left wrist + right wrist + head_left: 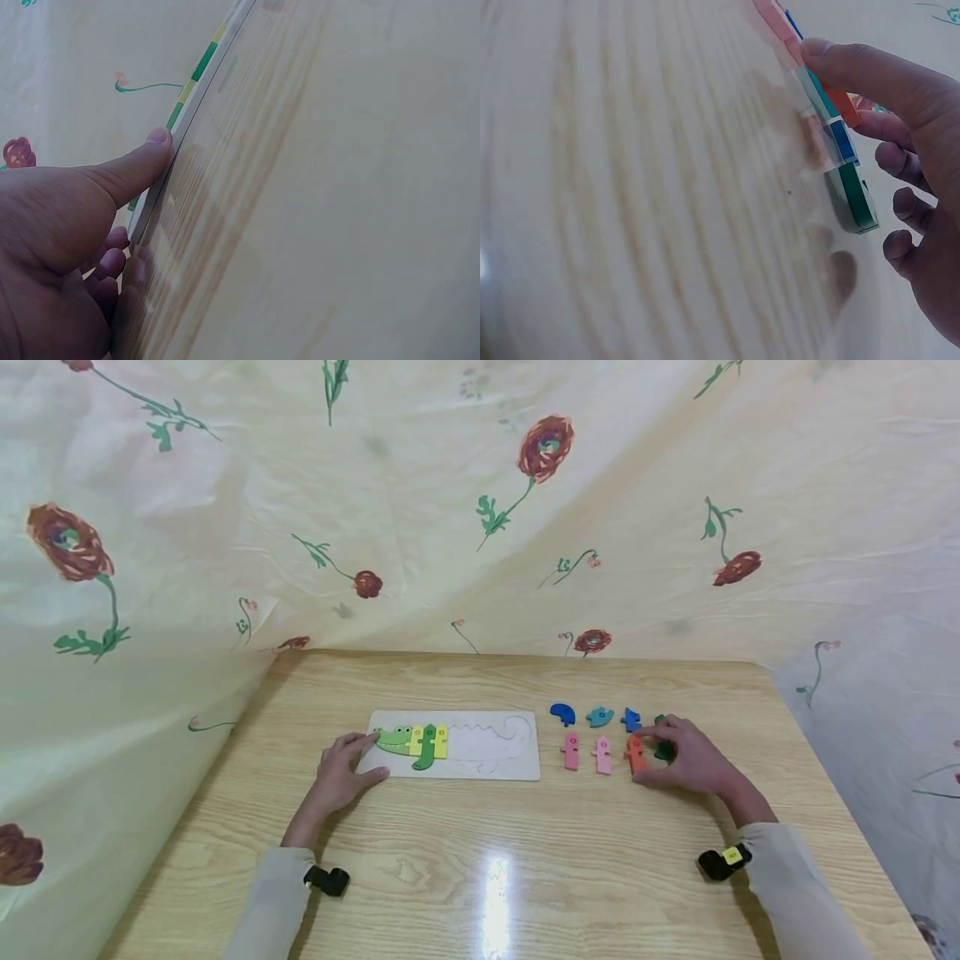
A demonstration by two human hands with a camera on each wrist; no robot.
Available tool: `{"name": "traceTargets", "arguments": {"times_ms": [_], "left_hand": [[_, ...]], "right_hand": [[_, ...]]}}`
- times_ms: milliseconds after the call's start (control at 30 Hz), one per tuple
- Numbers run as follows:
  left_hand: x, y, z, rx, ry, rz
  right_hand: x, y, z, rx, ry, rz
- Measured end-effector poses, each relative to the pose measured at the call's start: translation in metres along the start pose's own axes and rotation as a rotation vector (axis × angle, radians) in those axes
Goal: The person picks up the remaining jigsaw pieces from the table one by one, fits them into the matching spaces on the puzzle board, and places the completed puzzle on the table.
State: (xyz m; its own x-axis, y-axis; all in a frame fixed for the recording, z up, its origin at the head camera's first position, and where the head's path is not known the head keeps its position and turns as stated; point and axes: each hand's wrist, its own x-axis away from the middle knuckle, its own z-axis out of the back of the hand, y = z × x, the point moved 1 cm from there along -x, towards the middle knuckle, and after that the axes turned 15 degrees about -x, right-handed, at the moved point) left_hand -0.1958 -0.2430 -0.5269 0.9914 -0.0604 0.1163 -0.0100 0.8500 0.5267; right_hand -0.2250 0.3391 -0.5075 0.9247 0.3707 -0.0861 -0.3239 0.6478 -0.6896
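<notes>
A white puzzle board [495,768] lies on the table with a crocodile outline on it. A green head piece [393,740], yellow pieces [441,743] and a green leg piece [425,752] fill its left part. My left hand [343,770] holds the board's left end, thumb at the front edge and fingers at the side. To the right, my right hand [686,756] pinches an orange puzzle piece [637,753] between thumb and index finger. In the right wrist view the orange piece [841,103] stands tilted, and the other fingers are loosely curled.
Left of the right hand lie two pink pieces [572,752]. Behind them are a dark blue curved piece [563,714], a teal piece [600,717] and a blue piece [631,720]. Green [664,749] shows partly hidden by the right hand. Flowered cloth [420,510] hangs behind the wooden table [420,860].
</notes>
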Motion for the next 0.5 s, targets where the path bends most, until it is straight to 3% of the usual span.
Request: {"name": "traceTargets", "arguments": {"times_ms": [500], "left_hand": [[0.0, 0.0, 0.0, -0.007, 0.002, -0.003]], "right_hand": [[-0.006, -0.019, 0.004, -0.003, 0.053, 0.007]]}}
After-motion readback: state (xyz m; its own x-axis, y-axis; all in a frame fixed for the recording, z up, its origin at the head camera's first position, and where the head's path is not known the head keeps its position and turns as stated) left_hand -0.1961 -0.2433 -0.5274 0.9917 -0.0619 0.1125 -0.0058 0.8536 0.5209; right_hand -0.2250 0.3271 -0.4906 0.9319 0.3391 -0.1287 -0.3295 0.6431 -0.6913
